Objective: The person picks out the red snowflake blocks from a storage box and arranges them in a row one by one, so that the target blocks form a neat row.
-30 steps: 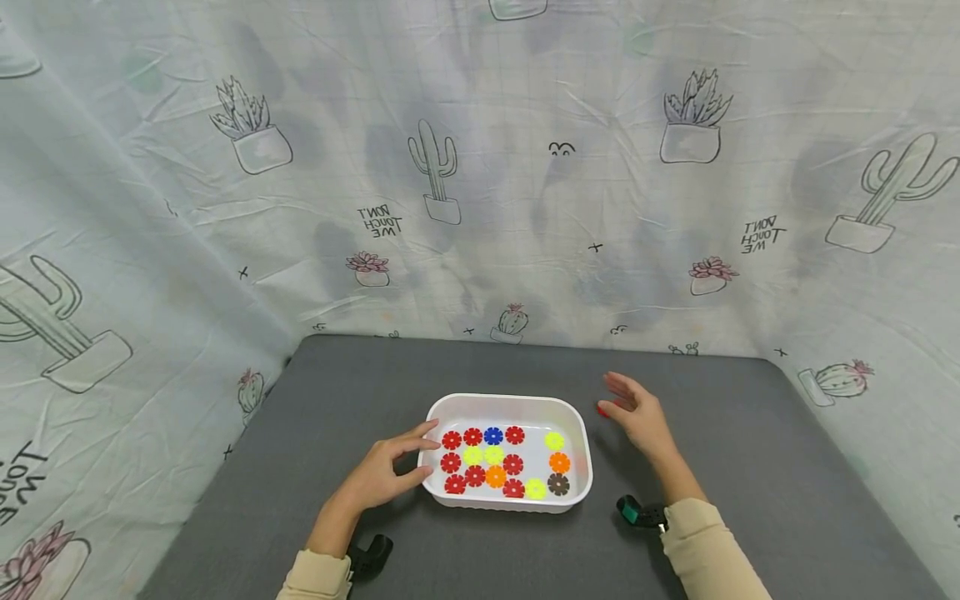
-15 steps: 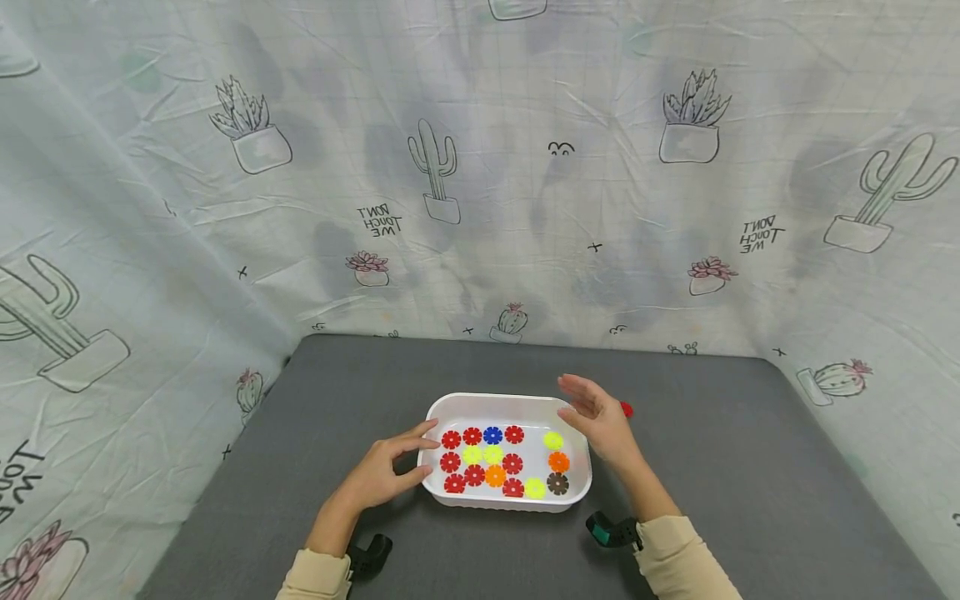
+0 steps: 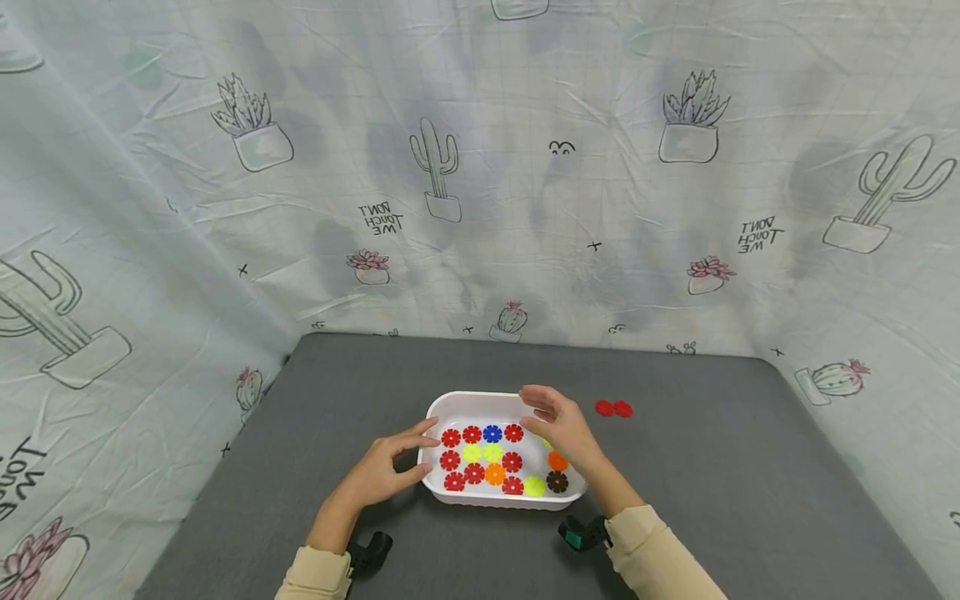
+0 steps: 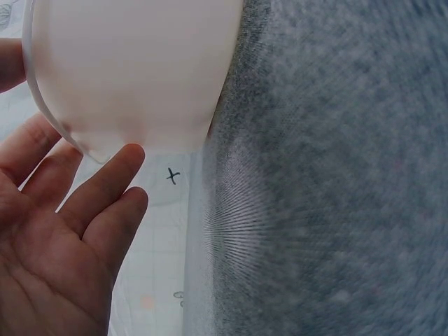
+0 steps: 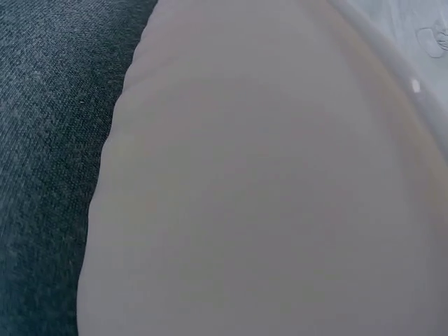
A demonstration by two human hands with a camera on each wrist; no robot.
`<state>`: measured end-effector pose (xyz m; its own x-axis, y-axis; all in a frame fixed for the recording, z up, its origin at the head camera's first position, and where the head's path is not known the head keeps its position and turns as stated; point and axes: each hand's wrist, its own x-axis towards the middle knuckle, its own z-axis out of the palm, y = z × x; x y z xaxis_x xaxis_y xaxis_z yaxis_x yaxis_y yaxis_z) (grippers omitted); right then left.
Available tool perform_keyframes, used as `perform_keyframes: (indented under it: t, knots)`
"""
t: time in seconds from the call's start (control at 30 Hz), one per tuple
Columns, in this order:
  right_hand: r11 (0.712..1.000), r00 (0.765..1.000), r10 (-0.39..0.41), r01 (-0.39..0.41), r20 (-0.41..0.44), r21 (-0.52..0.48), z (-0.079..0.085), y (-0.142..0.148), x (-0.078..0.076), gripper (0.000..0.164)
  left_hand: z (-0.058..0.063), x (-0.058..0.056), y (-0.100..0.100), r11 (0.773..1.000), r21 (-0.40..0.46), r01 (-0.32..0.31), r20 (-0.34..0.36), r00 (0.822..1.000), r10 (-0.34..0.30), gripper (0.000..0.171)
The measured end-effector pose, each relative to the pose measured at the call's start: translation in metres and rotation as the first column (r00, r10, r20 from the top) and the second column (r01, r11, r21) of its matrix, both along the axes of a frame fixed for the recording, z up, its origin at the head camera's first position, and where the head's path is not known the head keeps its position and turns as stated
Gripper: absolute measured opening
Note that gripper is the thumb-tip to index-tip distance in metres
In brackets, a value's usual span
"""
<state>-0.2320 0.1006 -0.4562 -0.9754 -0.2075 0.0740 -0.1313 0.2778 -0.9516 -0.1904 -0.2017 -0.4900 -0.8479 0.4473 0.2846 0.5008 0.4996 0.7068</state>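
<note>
A white tray (image 3: 495,502) holds several notched plastic discs lying flat. Red ones are most common, like the red disc (image 3: 512,462), along with yellow, orange, blue and brown. My left hand (image 3: 378,475) holds the tray's left end. In the left wrist view some fingertips (image 4: 129,155) lie against the outer wall while others reach over the rim. Above the tray's right half hovers my right hand (image 3: 561,429), fingers loosely bent with nothing visible in them, partly covering a yellow disc and an orange disc (image 3: 557,461). The tray's outer wall (image 5: 245,182) fills the right wrist view, hiding that hand.
Two red discs (image 3: 614,408) lie side by side on the grey table (image 3: 675,450), right of the tray. A white cloth (image 3: 525,208) printed with cacti hangs behind the table and at both sides.
My right hand let go of a red disc on the table beside another, then moved left over the tray. My left hand stayed at the tray's left end.
</note>
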Motion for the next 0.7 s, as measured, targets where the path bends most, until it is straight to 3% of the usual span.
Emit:
perform_keyframes:
  t: [0.07,0.17,0.4,0.53,0.7]
  knots:
    - [1.000,1.000,-0.005,0.005,0.002,0.016,-0.005,-0.003,-0.005,0.043,0.001,0.000,0.000,1.000,-0.004,-0.005,0.010,1.000,0.005,0.033]
    - [0.998,1.000,-0.011,0.011,0.009,0.058,-0.011,-0.006,-0.010,0.041,-0.009,-0.005,-0.003,1.000,-0.006,-0.007,0.011,1.000,0.007,0.033]
    - [0.985,0.998,-0.027,0.016,0.061,0.173,-0.024,-0.009,-0.016,0.038,-0.010,-0.004,-0.003,1.000,0.010,0.007,0.033,0.999,-0.008,0.034]
    - [0.976,0.999,0.011,-0.020,0.041,0.216,-0.026,-0.008,-0.017,0.037,-0.009,-0.004,-0.003,1.000,0.007,0.007,0.010,1.000,-0.007,0.034]
    - [0.970,0.998,0.048,-0.057,0.042,0.235,-0.029,-0.010,-0.018,0.037,-0.008,-0.005,-0.003,1.000,0.018,-0.002,0.033,0.999,0.001,0.035]
